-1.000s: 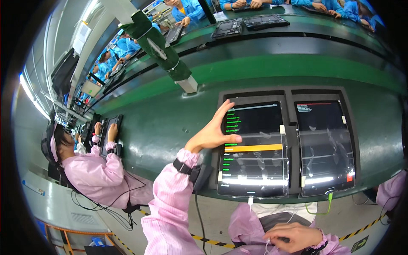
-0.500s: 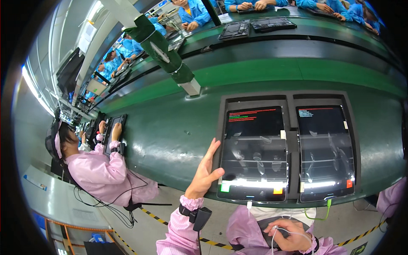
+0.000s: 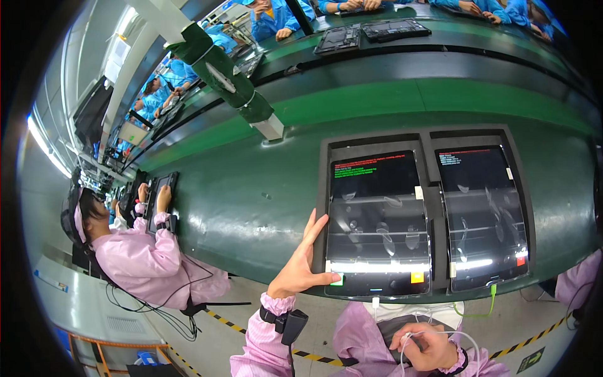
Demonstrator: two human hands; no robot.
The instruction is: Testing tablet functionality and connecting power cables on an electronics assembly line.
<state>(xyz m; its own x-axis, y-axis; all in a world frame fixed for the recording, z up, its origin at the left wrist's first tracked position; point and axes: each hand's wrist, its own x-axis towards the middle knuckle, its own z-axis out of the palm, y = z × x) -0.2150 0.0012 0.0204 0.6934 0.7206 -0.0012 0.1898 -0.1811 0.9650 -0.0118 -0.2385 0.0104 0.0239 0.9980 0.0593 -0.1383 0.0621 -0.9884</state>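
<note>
left fingers touch a dark tablet, right fingers hold a white cable.

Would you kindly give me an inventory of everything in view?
workbench: one, green, centre
tray: one, dark grey, on the workbench
left tablet: one, black, tray's left half
right tablet: one, black, tray's right half
plug: one, white, left tablet's lower edge
lead: one, green, right tablet's lower edge
thin cord: at least one, white, bottom
post: one, pale with green wrap, upper left
opened devices: at least two, dark, top
nearest co-worker: one, pink clothing, left
other workers: several, blue clothing, top
floor tape: strips, yellow-black, bottom
wristbands: two, black, on wearer's wrists
left hand: one, pink-sleeved, thumb at left tablet's lower-left corner
right hand: one, pink-sleeved, bottom, holding thin cord
</note>
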